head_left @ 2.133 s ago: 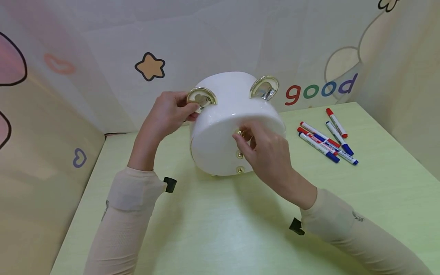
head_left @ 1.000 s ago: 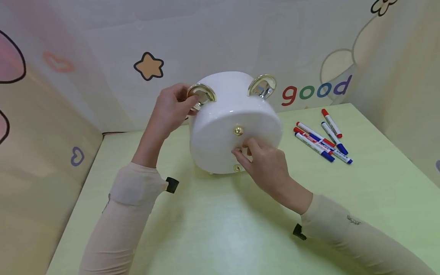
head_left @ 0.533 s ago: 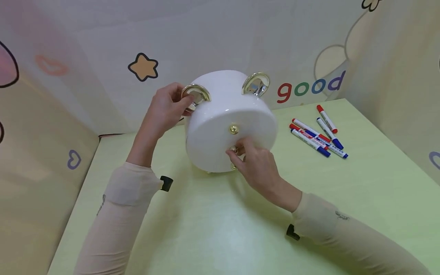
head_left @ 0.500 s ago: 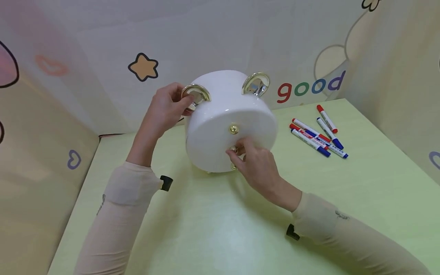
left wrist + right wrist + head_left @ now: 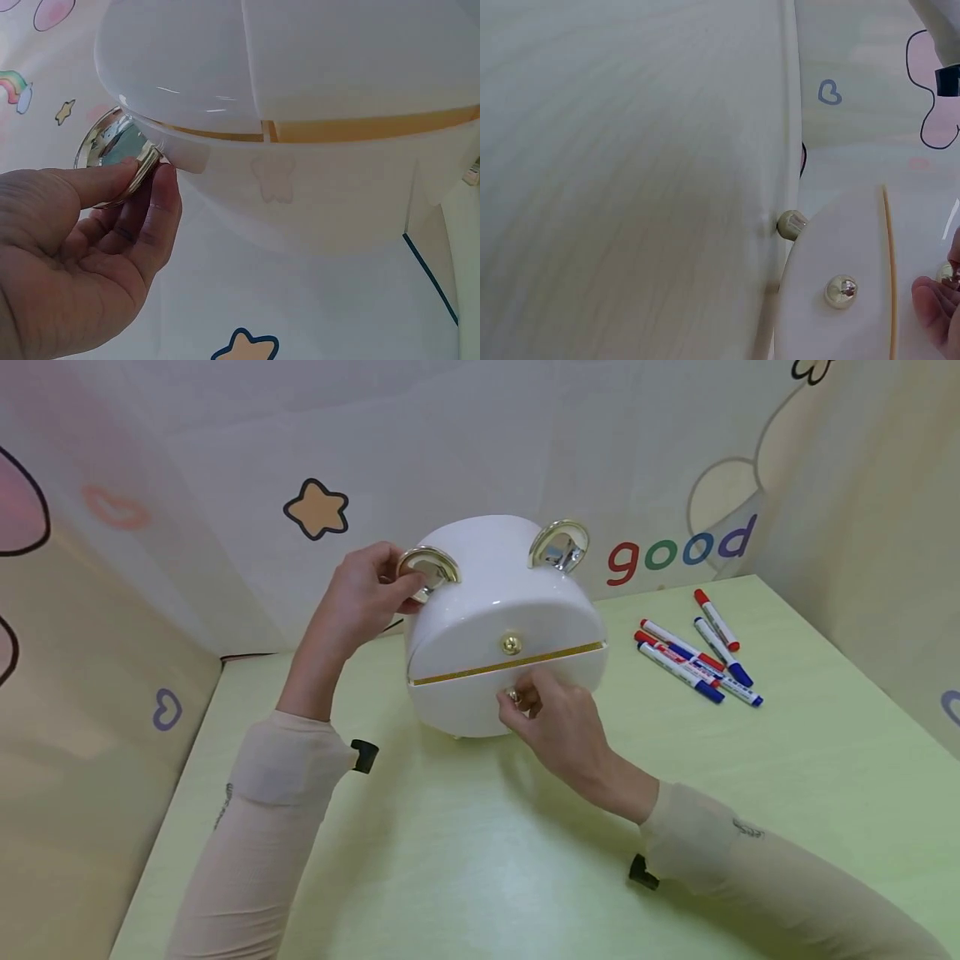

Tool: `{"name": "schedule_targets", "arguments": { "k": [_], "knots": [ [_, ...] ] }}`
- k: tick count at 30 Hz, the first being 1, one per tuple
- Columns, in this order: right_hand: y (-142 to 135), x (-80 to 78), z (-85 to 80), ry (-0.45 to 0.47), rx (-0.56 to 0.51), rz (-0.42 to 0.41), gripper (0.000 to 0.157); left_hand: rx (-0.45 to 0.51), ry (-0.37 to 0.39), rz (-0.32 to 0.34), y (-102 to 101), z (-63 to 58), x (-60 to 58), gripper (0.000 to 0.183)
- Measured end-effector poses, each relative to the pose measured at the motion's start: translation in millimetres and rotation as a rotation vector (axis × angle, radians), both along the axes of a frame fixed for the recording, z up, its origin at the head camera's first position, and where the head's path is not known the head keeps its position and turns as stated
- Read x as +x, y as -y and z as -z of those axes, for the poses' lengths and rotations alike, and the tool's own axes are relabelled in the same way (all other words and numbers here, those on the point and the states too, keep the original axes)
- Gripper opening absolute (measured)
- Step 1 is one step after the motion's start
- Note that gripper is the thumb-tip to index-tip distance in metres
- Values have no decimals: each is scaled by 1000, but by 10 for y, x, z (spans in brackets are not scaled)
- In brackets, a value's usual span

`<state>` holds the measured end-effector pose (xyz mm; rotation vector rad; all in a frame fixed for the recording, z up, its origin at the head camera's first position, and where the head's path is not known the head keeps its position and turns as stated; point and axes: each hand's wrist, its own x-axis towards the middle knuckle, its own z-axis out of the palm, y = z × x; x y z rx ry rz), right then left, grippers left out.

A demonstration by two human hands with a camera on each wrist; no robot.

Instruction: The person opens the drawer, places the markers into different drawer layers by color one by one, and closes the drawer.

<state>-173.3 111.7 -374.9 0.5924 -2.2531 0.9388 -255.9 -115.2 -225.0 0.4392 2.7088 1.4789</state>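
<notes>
A glossy white rounded drawer box (image 5: 495, 547) with gold knobs and two gold-rimmed ears stands on the table. My left hand (image 5: 367, 589) grips its left ear (image 5: 448, 564), thumb in front and fingers behind, as the left wrist view also shows. With thumb and fingertips, my right hand (image 5: 566, 727) pinches the middle knob (image 5: 513, 695). The middle drawer (image 5: 457, 702) stands slightly out, its gold top edge (image 5: 510, 663) showing. Above it the top drawer with its knob (image 5: 511, 644) is flush. The lowest knob (image 5: 841, 291) appears in the right wrist view, hidden behind my hand in the head view.
Several red and blue markers (image 5: 678, 672) lie in a loose pile on the light green table (image 5: 465, 860), right of the box. A printed backdrop (image 5: 225, 527) with a star and the word "good" rises close behind. The right ear (image 5: 562, 545) is untouched.
My right hand has gone from the top knob down to the middle one and drawn the middle drawer slightly out. My left hand keeps its grip on the ear.
</notes>
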Motion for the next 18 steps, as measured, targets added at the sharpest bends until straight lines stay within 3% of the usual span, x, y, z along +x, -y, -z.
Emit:
{"name": "schedule_targets", "arguments": {
  "k": [10, 18],
  "knots": [
    [-82, 258, 2, -50, 115, 51, 24, -21, 30, 4, 3, -28, 14, 15],
    [-121, 473, -16, -76, 144, 22, 26, -16, 31, 17, 6, -37, 2, 14]
  ]
}}
